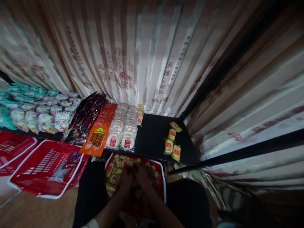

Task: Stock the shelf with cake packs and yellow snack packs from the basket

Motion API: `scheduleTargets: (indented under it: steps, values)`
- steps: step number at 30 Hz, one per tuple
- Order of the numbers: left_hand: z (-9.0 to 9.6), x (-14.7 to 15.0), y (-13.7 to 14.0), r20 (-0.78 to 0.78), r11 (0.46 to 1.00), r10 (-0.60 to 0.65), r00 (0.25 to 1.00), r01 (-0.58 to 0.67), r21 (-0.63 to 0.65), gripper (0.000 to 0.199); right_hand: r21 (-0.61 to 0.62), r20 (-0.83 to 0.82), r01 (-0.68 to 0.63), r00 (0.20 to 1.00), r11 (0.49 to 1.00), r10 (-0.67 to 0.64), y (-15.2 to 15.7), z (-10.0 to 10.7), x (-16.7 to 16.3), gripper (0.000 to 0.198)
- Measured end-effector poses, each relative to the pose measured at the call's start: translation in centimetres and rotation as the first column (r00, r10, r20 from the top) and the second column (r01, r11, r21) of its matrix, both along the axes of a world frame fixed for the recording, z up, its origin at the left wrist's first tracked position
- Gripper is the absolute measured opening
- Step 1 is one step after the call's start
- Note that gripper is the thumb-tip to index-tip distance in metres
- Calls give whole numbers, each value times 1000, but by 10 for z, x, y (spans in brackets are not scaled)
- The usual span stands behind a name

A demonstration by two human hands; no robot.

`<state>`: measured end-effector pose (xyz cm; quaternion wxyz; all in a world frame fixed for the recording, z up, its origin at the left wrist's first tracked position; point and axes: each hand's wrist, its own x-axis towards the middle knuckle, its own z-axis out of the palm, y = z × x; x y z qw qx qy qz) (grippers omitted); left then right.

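Snack packets (113, 179) fill your red basket (164, 179); I can't tell whether your left hand (126, 176) or right hand (140, 174) grips any. Shelved ones' red labels (176, 152) are illegible.

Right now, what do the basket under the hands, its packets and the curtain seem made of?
Basket: probably moulded plastic, smooth red wall with white rim. Packets: likely thin plastic film, crinkled and faintly glinting, though dim light leaves this open. Curtain: apparently satiny fabric, hanging in shiny pleats.

A pale wavy curtain (147, 53) hangs behind an orange bag (101, 125), dark shiny packets (86, 115) and green packets (27, 91), and a red basket (35, 180) sits lower left.
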<state>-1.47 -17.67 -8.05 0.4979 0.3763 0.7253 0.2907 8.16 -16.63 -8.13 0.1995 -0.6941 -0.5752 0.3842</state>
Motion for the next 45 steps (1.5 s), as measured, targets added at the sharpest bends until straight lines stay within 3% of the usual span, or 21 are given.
scheduleTargets:
  steps: [6,11,15,20,26,34,45]
  values:
    - [10,7,-18,-50,993,6,999,0,115,37,83,11,57,998,995,-58,-23,7,14,37]
    - [35,20,-21,-184,978,-34,982,71,195,27,188,-66,139,989,972,-129,-35,22,27,38]
    - [58,31,-11,-177,914,-103,979,163,372,31,217,-168,200,972,955,-165,-26,45,39,38]
    - [77,46,14,-145,827,-114,983,175,535,36,301,-323,243,936,922,-142,3,72,53,40]
    - [88,67,51,-139,848,-118,983,173,500,41,390,-257,312,940,866,-223,51,77,67,37]
    - [96,83,84,-97,920,-114,989,142,366,45,383,-188,275,958,882,-218,106,60,67,34]
    - [91,86,129,10,924,-100,995,89,372,48,457,-115,174,984,872,-136,163,60,58,29]
